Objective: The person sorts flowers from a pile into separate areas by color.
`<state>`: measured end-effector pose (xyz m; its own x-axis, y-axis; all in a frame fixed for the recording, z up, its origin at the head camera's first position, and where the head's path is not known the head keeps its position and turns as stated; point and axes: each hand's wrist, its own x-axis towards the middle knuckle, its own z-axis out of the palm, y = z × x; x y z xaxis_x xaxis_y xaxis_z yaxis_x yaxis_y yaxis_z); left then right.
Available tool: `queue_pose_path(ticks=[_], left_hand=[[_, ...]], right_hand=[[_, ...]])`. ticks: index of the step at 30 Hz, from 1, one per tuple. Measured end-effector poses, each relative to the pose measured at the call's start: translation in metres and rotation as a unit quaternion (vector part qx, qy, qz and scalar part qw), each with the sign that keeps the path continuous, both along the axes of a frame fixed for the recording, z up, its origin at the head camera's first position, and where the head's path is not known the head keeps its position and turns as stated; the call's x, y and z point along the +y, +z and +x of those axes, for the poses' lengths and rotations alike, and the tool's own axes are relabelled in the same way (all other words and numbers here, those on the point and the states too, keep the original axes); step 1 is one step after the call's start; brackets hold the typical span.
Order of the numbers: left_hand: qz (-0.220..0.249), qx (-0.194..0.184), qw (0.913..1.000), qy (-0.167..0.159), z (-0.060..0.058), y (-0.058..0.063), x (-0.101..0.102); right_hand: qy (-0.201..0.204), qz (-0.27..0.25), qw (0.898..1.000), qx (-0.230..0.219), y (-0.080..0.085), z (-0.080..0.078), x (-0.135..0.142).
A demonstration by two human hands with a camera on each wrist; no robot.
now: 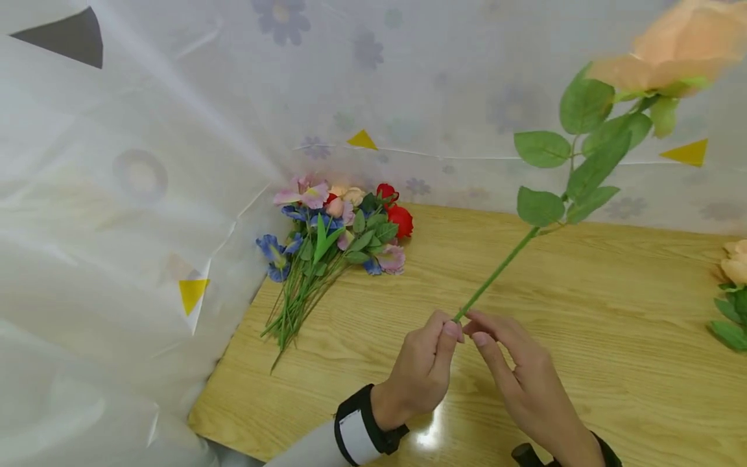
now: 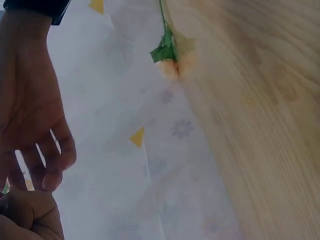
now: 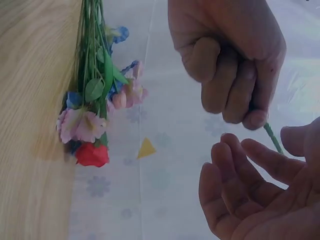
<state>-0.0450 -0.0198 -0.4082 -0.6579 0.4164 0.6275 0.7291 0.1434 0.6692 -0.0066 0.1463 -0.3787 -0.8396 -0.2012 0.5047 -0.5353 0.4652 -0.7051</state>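
The left hand [image 1: 417, 370] curls its fingers and pinches the low end of a green stem [image 1: 496, 274]. The right hand [image 1: 528, 383] is just beside it, fingers loosely bent; I cannot tell if they touch it. The big peach flower [image 1: 679, 52] is up and right of both hands.

Above the grip, the rose [image 1: 671, 52] is peach, its leaves [image 1: 601, 168] green; leftward, the flower bunch [image 1: 332, 243] mixes red, pink, blue; beneath, the table [image 1: 455, 266] has yellowish wood grain.
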Motion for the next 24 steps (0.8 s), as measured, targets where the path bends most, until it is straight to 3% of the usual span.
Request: queue_pose_path(ticks=[3, 7, 14, 18, 21, 24], left_hand=[[-0.040, 0.011, 0.9989, -0.023, 0.004, -0.003, 0.005], [-0.102, 0.034, 0.9931, -0.047, 0.004, -0.003, 0.008], [-0.220, 0.094, 0.9694, -0.055, 0.001, -0.001, 0.003], [-0.255, 0.074, 0.9624, -0.055, -0.003, -0.004, -0.006], [-0.249, 0.047, 0.9669, -0.032, -0.010, -0.006, -0.019], [-0.228, 0.014, 0.9735, 0.014, -0.020, -0.006, -0.038]], right_hand=[[0.000, -0.017, 1.000, 0.002, 0.003, -0.001, -0.005], [-0.033, -0.032, 0.999, -0.004, 0.001, 0.000, -0.004], [-0.072, -0.036, 0.997, 0.010, -0.004, -0.001, 0.008], [-0.094, -0.069, 0.993, -0.014, -0.004, 0.000, 0.019], [-0.132, -0.099, 0.986, -0.035, -0.006, 0.004, 0.031], [-0.198, -0.095, 0.975, -0.047, -0.009, 0.007, 0.045]])
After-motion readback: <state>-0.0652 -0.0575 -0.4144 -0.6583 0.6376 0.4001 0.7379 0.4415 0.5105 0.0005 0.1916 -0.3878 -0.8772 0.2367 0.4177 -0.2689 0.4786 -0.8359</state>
